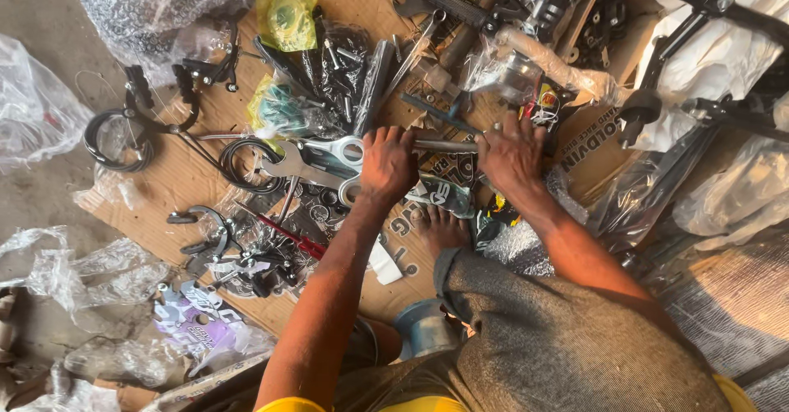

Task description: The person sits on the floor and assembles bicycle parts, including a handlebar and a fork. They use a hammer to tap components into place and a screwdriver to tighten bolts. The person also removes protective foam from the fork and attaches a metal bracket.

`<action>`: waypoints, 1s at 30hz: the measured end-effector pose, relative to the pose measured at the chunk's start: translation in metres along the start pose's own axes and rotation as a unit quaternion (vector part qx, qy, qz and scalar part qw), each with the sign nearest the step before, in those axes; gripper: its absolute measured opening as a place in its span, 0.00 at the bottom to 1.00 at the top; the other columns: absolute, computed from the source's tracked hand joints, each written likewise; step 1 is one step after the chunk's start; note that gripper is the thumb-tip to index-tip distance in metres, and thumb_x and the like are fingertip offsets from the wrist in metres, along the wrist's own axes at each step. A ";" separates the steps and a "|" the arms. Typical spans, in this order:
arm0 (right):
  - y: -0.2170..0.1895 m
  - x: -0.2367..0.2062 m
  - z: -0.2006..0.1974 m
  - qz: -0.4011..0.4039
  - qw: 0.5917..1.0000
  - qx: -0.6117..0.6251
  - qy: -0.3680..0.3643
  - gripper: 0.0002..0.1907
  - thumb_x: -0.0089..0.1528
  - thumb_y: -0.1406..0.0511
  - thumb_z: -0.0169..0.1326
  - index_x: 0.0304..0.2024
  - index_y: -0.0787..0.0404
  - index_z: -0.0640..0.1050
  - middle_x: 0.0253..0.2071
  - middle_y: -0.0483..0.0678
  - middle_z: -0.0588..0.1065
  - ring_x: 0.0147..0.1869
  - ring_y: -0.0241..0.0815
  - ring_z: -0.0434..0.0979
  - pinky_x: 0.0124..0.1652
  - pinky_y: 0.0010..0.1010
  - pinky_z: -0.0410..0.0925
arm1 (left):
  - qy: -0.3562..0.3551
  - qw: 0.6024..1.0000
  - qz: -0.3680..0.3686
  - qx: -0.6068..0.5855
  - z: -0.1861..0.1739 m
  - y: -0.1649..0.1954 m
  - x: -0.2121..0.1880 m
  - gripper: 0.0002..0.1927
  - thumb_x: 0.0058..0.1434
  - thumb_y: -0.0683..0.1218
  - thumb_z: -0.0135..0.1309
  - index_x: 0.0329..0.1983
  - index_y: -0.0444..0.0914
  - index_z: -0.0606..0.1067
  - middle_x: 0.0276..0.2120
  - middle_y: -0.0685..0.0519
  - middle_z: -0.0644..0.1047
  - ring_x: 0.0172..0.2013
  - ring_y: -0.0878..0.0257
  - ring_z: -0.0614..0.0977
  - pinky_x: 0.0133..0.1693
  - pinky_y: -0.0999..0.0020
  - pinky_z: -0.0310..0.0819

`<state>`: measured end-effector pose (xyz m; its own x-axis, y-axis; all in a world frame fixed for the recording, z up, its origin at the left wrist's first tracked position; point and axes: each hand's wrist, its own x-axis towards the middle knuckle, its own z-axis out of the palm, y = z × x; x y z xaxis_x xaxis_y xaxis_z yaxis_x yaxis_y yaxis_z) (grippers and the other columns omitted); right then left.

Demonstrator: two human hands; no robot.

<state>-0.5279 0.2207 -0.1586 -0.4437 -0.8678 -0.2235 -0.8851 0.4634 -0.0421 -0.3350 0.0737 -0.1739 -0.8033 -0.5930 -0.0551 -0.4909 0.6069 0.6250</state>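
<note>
Rod (444,145) lies across the cardboard (181,178), just above your foot (440,227); left hand (388,164) and right hand (511,156) both clench it. Keep both grips firm, wrists level, spanner (316,161) clear.

You've only got one view here: a head cam looking pretty much straight down, fairly close, over your own arms and knee onto the cardboard sheet (177,178) full of parts. No second view to overlap.
</note>
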 end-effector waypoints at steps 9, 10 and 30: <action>-0.023 0.061 -0.001 0.134 0.977 0.160 -0.052 0.13 0.67 0.64 0.57 0.46 0.69 0.74 0.31 0.51 0.73 0.26 0.42 0.72 0.24 0.38 0.67 | 0.006 0.997 -0.034 -0.070 0.008 0.005 0.006 0.18 0.54 0.50 0.64 0.47 0.39 0.80 0.42 0.43 0.77 0.47 0.44 0.75 0.51 0.49 0.67; -0.026 0.065 -0.004 0.129 0.977 0.171 -0.011 0.14 0.63 0.65 0.60 0.44 0.70 0.74 0.31 0.51 0.72 0.26 0.41 0.72 0.23 0.36 0.67 | 0.019 0.997 -0.021 -0.068 0.007 0.004 0.005 0.19 0.53 0.50 0.64 0.46 0.37 0.79 0.42 0.43 0.77 0.47 0.43 0.75 0.51 0.49 0.67; -0.024 0.086 -0.023 0.103 0.975 0.006 -0.195 0.28 0.59 0.49 0.56 0.44 0.67 0.83 0.47 0.65 0.78 0.50 0.66 0.78 0.48 0.60 0.66 | 0.390 0.826 -0.288 -0.286 -0.125 -0.106 -0.139 0.11 0.64 0.42 0.56 0.48 0.33 0.79 0.40 0.47 0.83 0.40 0.60 0.82 0.45 0.64 0.76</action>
<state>-0.5481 0.1305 -0.1550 -0.5230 -0.6232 -0.5814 -0.7801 0.6249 0.0320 -0.1294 0.0259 -0.1351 0.0796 -0.9924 -0.0934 -0.2972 -0.1131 0.9481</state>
